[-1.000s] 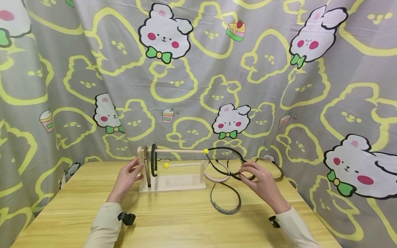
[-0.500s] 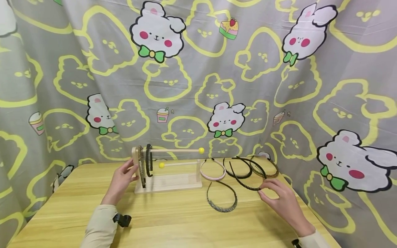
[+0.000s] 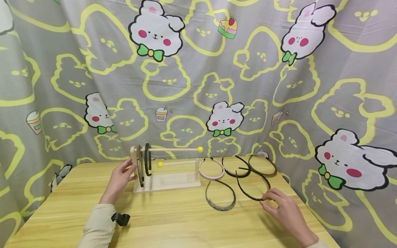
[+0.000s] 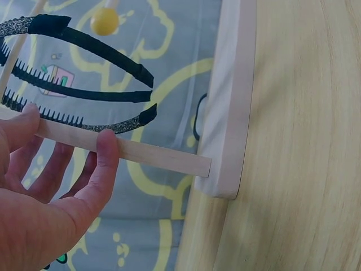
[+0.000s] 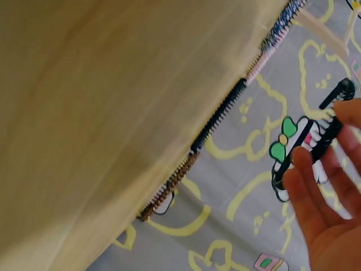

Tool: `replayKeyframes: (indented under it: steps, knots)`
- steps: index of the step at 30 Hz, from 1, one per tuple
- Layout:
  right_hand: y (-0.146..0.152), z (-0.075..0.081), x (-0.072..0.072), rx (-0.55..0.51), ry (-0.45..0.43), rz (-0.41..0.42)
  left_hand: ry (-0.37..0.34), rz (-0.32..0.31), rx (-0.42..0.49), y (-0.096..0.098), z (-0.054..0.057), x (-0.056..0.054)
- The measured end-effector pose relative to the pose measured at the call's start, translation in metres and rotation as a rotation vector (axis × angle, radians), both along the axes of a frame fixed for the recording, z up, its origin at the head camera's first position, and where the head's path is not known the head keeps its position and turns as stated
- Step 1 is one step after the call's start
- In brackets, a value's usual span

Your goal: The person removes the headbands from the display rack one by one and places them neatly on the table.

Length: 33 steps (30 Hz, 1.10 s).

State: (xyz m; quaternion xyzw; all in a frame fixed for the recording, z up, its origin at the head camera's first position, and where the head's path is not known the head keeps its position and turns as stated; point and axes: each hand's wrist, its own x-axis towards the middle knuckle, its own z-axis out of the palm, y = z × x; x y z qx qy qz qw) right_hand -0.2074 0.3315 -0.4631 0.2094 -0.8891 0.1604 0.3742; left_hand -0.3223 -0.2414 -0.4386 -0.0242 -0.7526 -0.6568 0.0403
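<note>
At the left, a wooden stand (image 3: 173,180) has its tall post (image 4: 163,158) between the thumb and fingers of my left hand (image 3: 119,176). Two headbands hang on the upper rod near that post: a glittery one (image 3: 139,165) and a black toothed one (image 3: 148,160). My right hand (image 3: 283,209) pinches another black toothed headband (image 3: 254,198) by its curved part, its open ends pointing away. In the right wrist view this headband (image 5: 324,145) is off the tabletop, partly covered by the fingers. A yellow ball (image 3: 200,149) caps the upper rod's right end.
Several headbands lie on the wooden table (image 3: 173,224): a pale pink one (image 3: 214,178), a black one (image 3: 237,175), a brown one (image 3: 263,174) and a grey-blue one (image 3: 221,208). A shorter rod with a yellow ball (image 3: 160,164) points left. A patterned curtain (image 3: 192,79) hangs behind.
My right hand has carried the black headband from the yellow ball at the rod's end toward the right and nearer to me. My left hand stays on the post. The head view has shifted slightly.
</note>
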Motion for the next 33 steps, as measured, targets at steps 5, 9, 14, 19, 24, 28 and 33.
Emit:
replayKeyframes:
  steps: [5,9,14,19,24,28,33]
  knots:
    - [-0.005,0.0,0.0,0.043,-0.061,-0.075,0.002,-0.006,-0.002,0.0,0.001,0.0]
    - [-0.007,0.006,0.001,0.071,-0.148,-0.123,-0.001,-0.003,-0.002,0.0,0.002,0.0]
    - [-0.011,0.015,0.0,0.108,-0.33,-0.174,-0.005,0.003,0.004,0.0,0.003,0.001]
    - [-0.017,0.017,-0.002,0.144,-0.422,-0.21,-0.01,-0.004,0.005,0.0,0.002,0.001]
    - [-0.022,0.013,-0.004,0.148,-0.452,-0.235,-0.018,-0.003,0.008,0.0,0.003,0.001]
    - [-0.023,0.009,-0.006,0.141,-0.496,-0.243,-0.021,-0.002,0.007,0.001,0.002,0.001]
    - [-0.024,0.005,-0.01,0.137,-0.565,-0.236,-0.023,-0.002,0.01,0.001,0.002,0.001]
